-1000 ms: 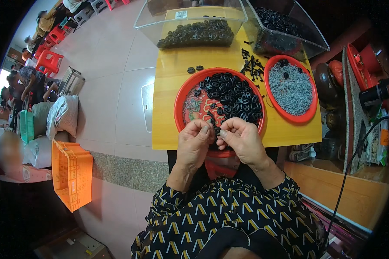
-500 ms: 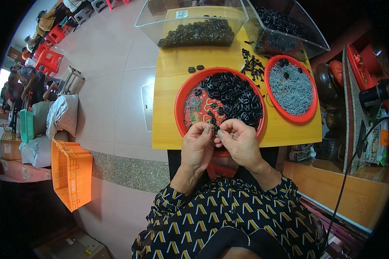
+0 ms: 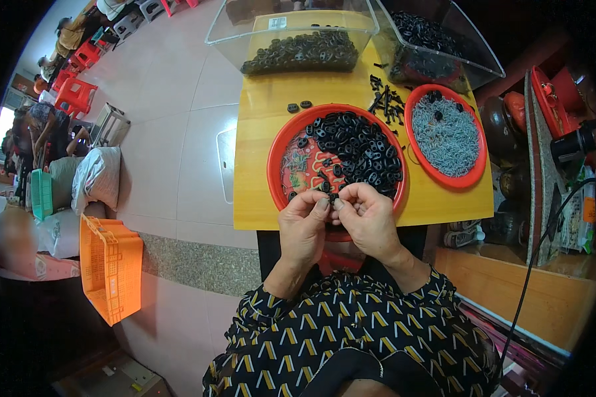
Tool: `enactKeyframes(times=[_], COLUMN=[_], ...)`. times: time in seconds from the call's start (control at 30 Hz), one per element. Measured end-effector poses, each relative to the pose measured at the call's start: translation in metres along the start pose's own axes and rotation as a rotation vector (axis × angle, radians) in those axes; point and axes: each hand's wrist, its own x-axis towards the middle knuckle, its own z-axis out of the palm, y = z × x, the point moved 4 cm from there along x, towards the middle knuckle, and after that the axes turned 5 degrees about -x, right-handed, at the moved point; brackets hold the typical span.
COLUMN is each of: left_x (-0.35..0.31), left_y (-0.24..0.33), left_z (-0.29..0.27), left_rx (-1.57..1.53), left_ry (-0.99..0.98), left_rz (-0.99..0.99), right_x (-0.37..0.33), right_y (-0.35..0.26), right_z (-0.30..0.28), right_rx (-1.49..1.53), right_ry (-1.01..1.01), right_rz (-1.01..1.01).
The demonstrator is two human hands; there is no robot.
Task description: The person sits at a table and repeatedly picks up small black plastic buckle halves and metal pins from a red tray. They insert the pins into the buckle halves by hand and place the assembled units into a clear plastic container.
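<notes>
Part (image 3: 332,198), black, pinched by left hand (image 3: 302,226), right hand (image 3: 372,223) over red tray (image 3: 273,162).

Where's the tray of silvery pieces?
In the head view, the red tray of silvery pieces sits near the right edge of the yellow table, just right of the larger red tray.

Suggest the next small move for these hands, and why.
Probably a slight press or twist by the right hand while the left hand steadies the small black piece: both hands pinch at it, over the near side of the red tray. Its details are too small to tell.
</notes>
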Motion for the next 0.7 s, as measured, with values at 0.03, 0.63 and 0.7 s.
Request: enactKeyframes(times=[0.03, 0.63, 0.7], left_x=[0.000, 0.003, 0.004], left_y=[0.000, 0.004, 0.005], left_z=[-0.001, 0.004, 0.006], left_rx=[0.017, 0.437, 0.489], left_ry=[-0.003, -0.058, -0.050], left_rz=[0.008, 0.110, 0.100], right_x=[0.000, -0.001, 0.001], right_y=[-0.001, -0.008, -0.011], right_z=[0.000, -0.011, -0.011], right_rx=[-0.018, -0.138, -0.089], right_ry=[0.005, -0.096, -0.071], right_rz=[-0.008, -0.057, -0.070])
